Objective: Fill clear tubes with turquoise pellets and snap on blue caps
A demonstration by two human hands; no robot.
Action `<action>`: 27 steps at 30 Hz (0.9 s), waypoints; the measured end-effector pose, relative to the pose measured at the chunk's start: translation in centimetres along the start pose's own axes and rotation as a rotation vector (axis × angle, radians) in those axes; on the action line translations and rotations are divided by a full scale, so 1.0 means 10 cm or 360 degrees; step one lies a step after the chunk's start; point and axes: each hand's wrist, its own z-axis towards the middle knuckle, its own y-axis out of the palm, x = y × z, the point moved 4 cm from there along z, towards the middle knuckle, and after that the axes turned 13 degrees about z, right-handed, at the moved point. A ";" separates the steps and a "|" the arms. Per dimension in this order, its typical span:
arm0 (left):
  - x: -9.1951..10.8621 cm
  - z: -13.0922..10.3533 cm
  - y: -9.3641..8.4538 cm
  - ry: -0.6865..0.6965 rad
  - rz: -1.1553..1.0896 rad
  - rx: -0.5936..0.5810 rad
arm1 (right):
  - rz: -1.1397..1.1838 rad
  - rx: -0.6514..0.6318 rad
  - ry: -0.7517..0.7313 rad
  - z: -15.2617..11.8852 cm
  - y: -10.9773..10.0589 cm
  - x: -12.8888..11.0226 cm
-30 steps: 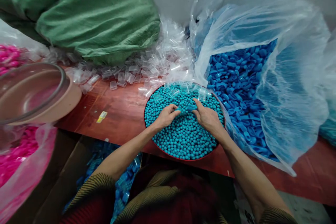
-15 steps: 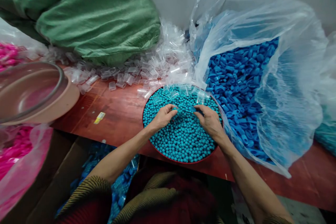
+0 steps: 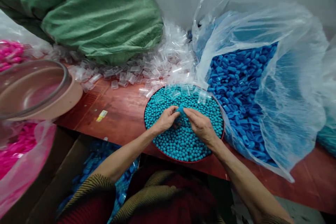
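My left hand (image 3: 167, 118) and my right hand (image 3: 198, 123) meet over a round red basin (image 3: 145, 112) of turquoise beads (image 3: 185, 148). Between their fingertips is a small blue plastic cap (image 3: 180, 109), pinched by my right hand. My left fingers are closed on a small clear plastic tube, now mostly hidden by the fingers and the cap. Several other clear plastic tubes (image 3: 203, 96) lie on the beads at the basin's far edge.
Blue caps fill an open plastic bag (image 3: 291, 91) on the right. Behind the basin, loose clear tubes (image 3: 154, 68) are heaped beside a green cloth sack (image 3: 105, 21). Bowls (image 3: 75, 92) stand left on the red table (image 3: 118, 112); pink pieces (image 3: 21, 143) lie below them.
My right hand has moved left with the blue cap, bringing it against my left fingertips. The hands were apart before. The view has shifted slightly.
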 end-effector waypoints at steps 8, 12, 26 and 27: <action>0.02 -0.01 0.03 0.0052 0.0014 -0.0010 | 0.0122 0.0364 0.0199 0.05 -0.15 -0.06; 0.03 -0.05 0.07 0.0060 0.0036 -0.0046 | 0.0203 0.0335 0.0183 0.04 -0.15 -0.08; 0.11 -0.16 0.09 0.0060 -0.0079 -0.0123 | 0.0274 0.0332 0.0281 -0.06 -0.14 -0.09; 0.11 -0.17 0.11 0.0054 -0.0123 -0.0098 | 0.0287 0.0308 0.0272 -0.06 -0.13 -0.10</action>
